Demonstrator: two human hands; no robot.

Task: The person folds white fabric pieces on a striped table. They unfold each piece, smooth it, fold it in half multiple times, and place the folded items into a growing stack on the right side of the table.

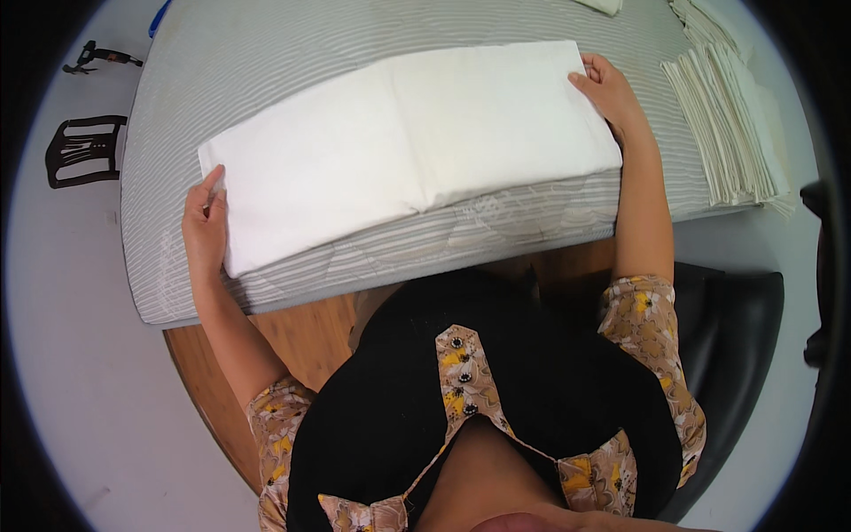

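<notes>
A long rectangle of folded white cloth [355, 146] lies across the near part of a striped grey mattress [292, 62]. A crease runs down its middle, and its near edge reaches the mattress edge. My left hand [206, 226] pinches the cloth's left end between thumb and fingers. At the far right corner, my right hand [607, 89] grips the other end, with the thumb on top and the fingers curled at the edge. The cloth is spread fairly flat between both hands.
A tall stack of folded white cloths [722, 124] stands at the mattress's right edge, with more cloth [705, 22] behind it. Part of another white piece [605, 4] shows at the far edge. A dark chair [86, 151] stands left; a black padded seat [731, 328] is at my right.
</notes>
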